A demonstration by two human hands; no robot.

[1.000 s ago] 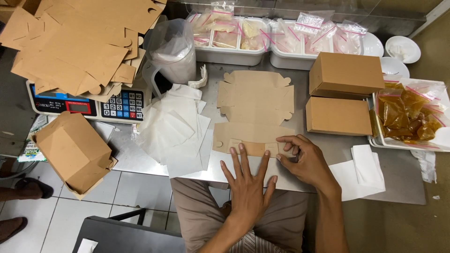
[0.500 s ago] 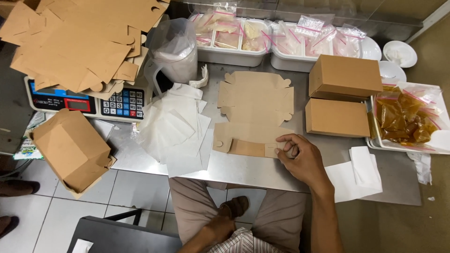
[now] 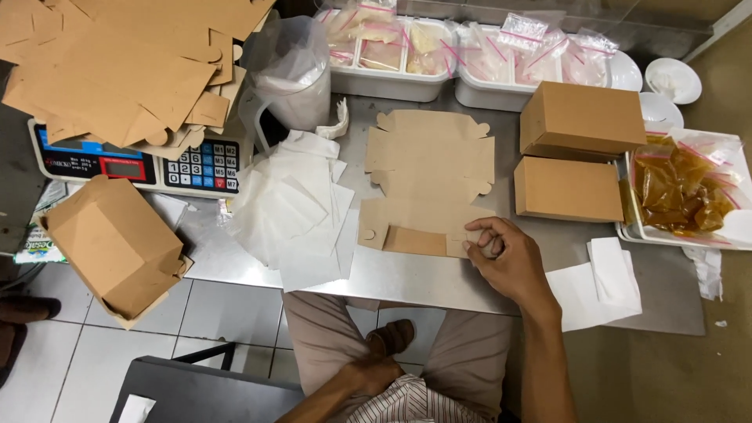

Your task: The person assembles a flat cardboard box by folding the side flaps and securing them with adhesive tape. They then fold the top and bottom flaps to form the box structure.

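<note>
Left hand (image 3: pixel 384 356) has dropped off the table to the lap, empty, loosely curled. Right hand (image 3: pixel 501 254) pinches the near edge of the flat cardboard box blank (image 3: pixel 427 184). Crease along the score, pressing evenly. Fingertip contact is hidden; left palm unseen.

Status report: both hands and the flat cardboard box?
Right hand pinching flat box blank near edge. Left hand down at lap, empty. White papers beside blank, not blocking.
</note>
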